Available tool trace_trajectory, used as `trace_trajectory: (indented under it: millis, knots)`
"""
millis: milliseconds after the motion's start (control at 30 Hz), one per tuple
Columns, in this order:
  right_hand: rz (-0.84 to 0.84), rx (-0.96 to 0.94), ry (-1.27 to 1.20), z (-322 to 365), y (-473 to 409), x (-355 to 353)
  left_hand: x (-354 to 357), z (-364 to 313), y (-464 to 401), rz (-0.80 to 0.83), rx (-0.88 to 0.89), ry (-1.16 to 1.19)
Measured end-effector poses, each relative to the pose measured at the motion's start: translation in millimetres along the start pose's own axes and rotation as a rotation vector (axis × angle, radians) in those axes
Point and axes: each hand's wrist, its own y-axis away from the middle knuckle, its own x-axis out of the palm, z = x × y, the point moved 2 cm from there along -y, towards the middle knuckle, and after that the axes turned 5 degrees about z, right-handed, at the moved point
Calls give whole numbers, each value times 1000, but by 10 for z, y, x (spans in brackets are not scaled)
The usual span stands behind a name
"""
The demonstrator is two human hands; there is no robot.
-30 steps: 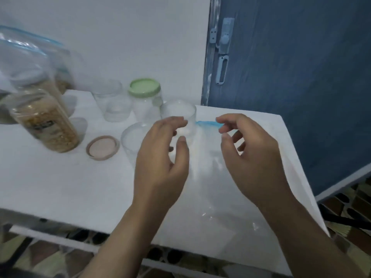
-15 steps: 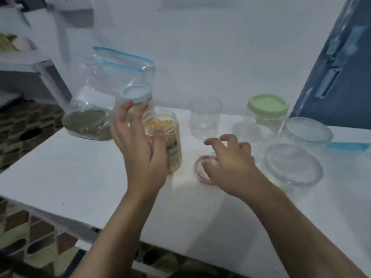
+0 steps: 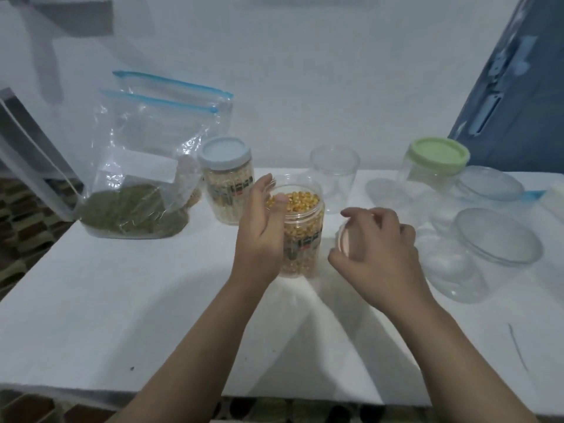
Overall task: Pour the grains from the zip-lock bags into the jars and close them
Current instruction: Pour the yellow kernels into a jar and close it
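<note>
An open clear jar of yellow corn kernels [image 3: 302, 230] stands mid-table. My left hand [image 3: 259, 236] is at its left side, thumb against the rim, fingers nearly straight. My right hand [image 3: 377, 251] grips a pink lid [image 3: 344, 239], tilted on edge just right of the jar. Behind it stands a jar of pale grains with a light-blue lid [image 3: 227, 178]. Two zip-lock bags [image 3: 146, 166] with blue seals lean at the back left; the front one holds green grains.
On the white table [image 3: 122, 285] also stand an empty open jar [image 3: 334, 178], a green-lidded jar [image 3: 436, 166] and two empty clear jars lying at the right [image 3: 494, 236]. A blue door [image 3: 525, 87] is at the far right. The table's front edge is near.
The view swung left from the flat empty bag to the jars. My left hand came to the corn jar; my right hand picked the pink lid up off the table and tilted it.
</note>
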Motion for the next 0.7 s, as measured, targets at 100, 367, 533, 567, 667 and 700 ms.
trace_trajectory:
  millis: [100,367,533,567,667,700]
  knots:
    - [-315,-377,-391,302,147,-262,-58,-4,-53,-10,-65,121]
    - [-85,-422,-765,424,-476,89,-112,24,-294,52,-226,379]
    - [20,-461,-685,313,-549,214,-85,122,-278,153,-307,500]
    - [65,-461,-696,294,-568,173,-92,121,-282,168,-303,501]
    - [250,-456,-705,252,-647,48,-120,129,-277,221,-286,469]
    - [300,-457,-719,235,-671,28,-133,132,-269,241,-280,468]
